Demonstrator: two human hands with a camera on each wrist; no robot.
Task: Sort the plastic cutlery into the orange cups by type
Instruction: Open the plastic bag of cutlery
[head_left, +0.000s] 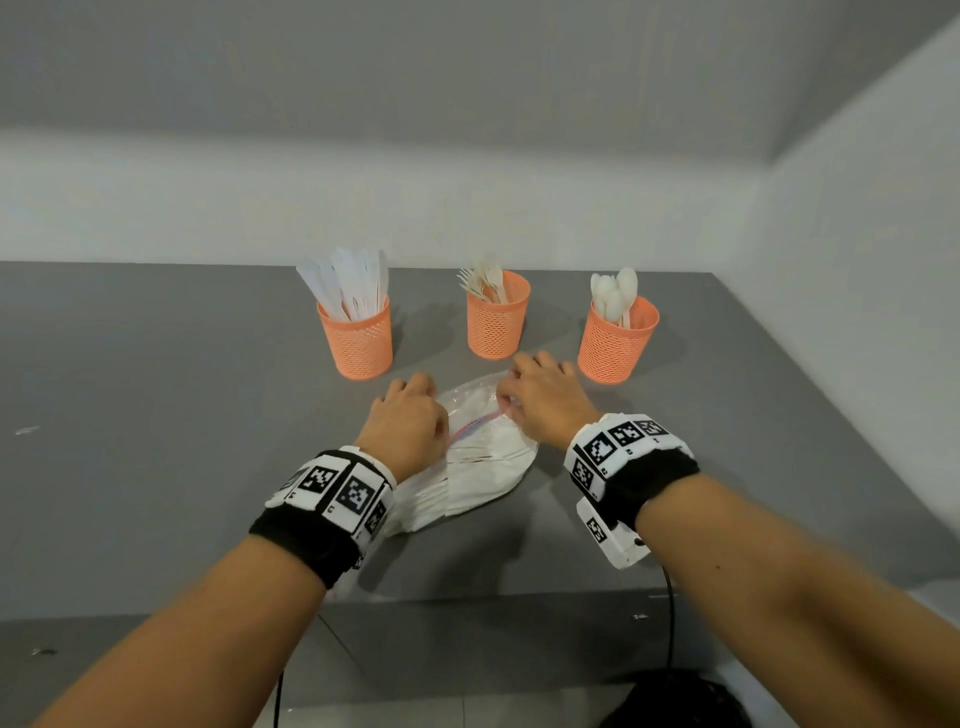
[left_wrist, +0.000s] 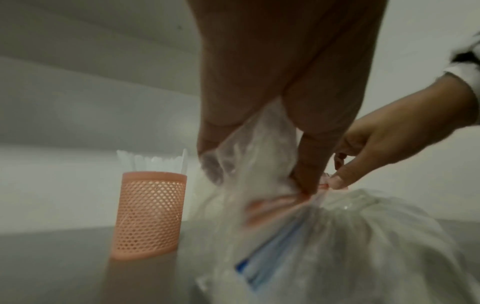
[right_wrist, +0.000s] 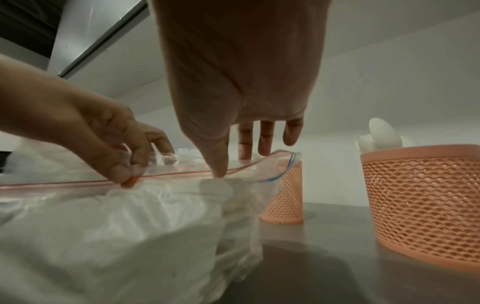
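A clear zip bag (head_left: 488, 462) stuffed with white plastic cutlery lies on the grey table (head_left: 156, 415) in front of three orange mesh cups. The left cup (head_left: 358, 343) holds knives, the middle cup (head_left: 496, 322) forks, the right cup (head_left: 613, 345) spoons. My left hand (head_left: 410, 421) pinches the bag's red-and-blue zip strip (right_wrist: 78, 182) at its left part. My right hand (head_left: 540, 400) pinches the bag's lip (right_wrist: 259, 162) further right, thumb in front and fingers (right_wrist: 265, 139) behind. The bag's mouth gapes a little near the fork cup (right_wrist: 285, 195).
White walls close the table at the back and on the right (head_left: 857, 260). The table's front edge (head_left: 467, 597) runs just under my forearms, with a black cable (head_left: 670, 623) and a dark object (head_left: 675, 701) below it. The cups stand just beyond the bag.
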